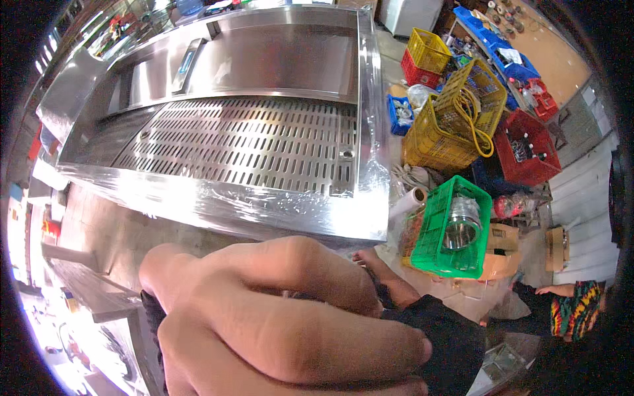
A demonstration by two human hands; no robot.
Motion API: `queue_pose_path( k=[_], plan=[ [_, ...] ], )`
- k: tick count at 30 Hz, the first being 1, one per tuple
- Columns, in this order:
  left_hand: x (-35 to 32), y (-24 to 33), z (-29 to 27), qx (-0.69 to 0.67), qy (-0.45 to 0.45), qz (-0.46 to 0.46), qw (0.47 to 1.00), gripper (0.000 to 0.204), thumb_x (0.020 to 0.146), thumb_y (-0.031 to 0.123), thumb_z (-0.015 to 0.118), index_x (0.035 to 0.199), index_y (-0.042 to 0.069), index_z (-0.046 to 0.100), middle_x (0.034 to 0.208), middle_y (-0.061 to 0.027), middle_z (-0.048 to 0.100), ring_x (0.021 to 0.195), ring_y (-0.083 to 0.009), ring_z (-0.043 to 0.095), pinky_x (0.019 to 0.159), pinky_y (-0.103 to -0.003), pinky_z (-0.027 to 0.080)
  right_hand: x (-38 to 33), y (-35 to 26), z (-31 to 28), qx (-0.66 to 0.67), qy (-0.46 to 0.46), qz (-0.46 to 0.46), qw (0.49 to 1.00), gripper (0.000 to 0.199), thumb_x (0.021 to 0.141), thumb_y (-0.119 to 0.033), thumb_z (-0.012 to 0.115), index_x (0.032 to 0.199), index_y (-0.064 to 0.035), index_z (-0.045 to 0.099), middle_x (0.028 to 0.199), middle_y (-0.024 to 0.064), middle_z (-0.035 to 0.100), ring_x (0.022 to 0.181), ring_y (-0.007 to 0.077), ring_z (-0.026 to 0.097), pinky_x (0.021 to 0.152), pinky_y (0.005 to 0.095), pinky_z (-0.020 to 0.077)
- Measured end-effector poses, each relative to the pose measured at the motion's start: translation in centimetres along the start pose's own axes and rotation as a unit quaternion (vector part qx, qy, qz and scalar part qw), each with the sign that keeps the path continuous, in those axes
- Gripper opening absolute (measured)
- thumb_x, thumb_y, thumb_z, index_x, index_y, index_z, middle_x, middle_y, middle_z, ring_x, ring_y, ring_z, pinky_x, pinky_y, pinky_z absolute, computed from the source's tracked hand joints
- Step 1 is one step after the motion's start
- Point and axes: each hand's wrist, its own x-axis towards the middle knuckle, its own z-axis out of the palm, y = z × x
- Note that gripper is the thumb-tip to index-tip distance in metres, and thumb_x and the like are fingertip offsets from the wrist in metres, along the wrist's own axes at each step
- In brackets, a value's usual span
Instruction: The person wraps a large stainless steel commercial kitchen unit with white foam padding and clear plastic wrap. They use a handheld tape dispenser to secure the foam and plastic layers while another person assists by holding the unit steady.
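Observation:
Close to the camera, my left hand [264,317] fills the lower middle of the head view, back up and fingers pointing right. Its fingers are bent and close together; whatever lies under them is hidden. Beyond it stands a large stainless-steel unit [224,181] with clear plastic film over its front rim. A slotted metal panel [244,142] lies inside the unit, and a thin bar with a blue patch [188,65] leans on its back wall. My right hand cannot be seen.
To the right are a green crate [428,231] with shiny metal pots [461,231], yellow crates [422,142] with a yellow hose [487,142], and a red crate [528,173]. A bare limb [393,280] and black cloth [446,340] show past my hand. Patterned clothing [578,310] appears far right.

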Motion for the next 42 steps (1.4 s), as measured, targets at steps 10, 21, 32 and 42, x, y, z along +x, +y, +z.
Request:
queue_pose_path(
  k=[10, 21, 32, 42],
  plan=[
    [-0.7, -1.2, 0.7, 0.016, -0.005, -0.003, 1.000, 0.017, 0.094, 0.023, 0.070, 0.097, 0.006, 0.067, 0.099, -0.0109, 0.069, 0.100, -0.0352, 0.068, 0.083, -0.043, 0.055, 2.3, -1.0, 0.9, 0.050, 0.016, -0.059, 0.997, 0.048, 0.099, -0.042, 0.061, 0.107, 0.0059, 0.064, 0.082, 0.0144, 0.070, 0.066, 0.0261, 0.071, 0.054, 0.0384, 0.0563],
    [-4.8, -2.5, -2.0, 0.171, 0.092, -0.042, 0.980, 0.023, 0.096, 0.031, 0.072, 0.099, 0.010, 0.066, 0.098, -0.0087, 0.069, 0.105, -0.0373, 0.069, 0.083, -0.045, 0.055, 3.5, 3.1, -3.6, 0.169, 0.041, 0.021, 0.985, 0.051, 0.099, -0.038, 0.065, 0.117, 0.0084, 0.057, 0.088, 0.0227, 0.068, 0.065, 0.0299, 0.070, 0.052, 0.0411, 0.0567],
    [-12.3, -6.8, 1.3, 0.488, -0.065, -0.225, 0.841, 0.087, 0.092, 0.080, 0.045, 0.118, 0.000, 0.067, 0.112, -0.0165, 0.068, 0.105, -0.0381, 0.064, 0.097, -0.050, 0.047, 2.0, 1.9, -3.8, 0.168, 0.022, 0.021, 0.985, 0.036, 0.101, -0.033, 0.060, 0.104, 0.0025, 0.060, 0.080, 0.0180, 0.064, 0.061, 0.0277, 0.065, 0.051, 0.0389, 0.0536],
    [-14.3, -7.6, 0.5, 0.463, -0.044, -0.191, 0.864, 0.079, 0.102, 0.068, 0.041, 0.123, -0.003, 0.069, 0.115, -0.0211, 0.072, 0.109, -0.0396, 0.067, 0.097, -0.050, 0.050, 3.3, 4.7, -3.1, -0.044, 0.071, -0.038, 0.996, 0.051, 0.098, -0.043, 0.061, 0.079, 0.0035, 0.068, 0.064, 0.0122, 0.060, 0.051, 0.0227, 0.057, 0.045, 0.0409, 0.0477]
  ],
)
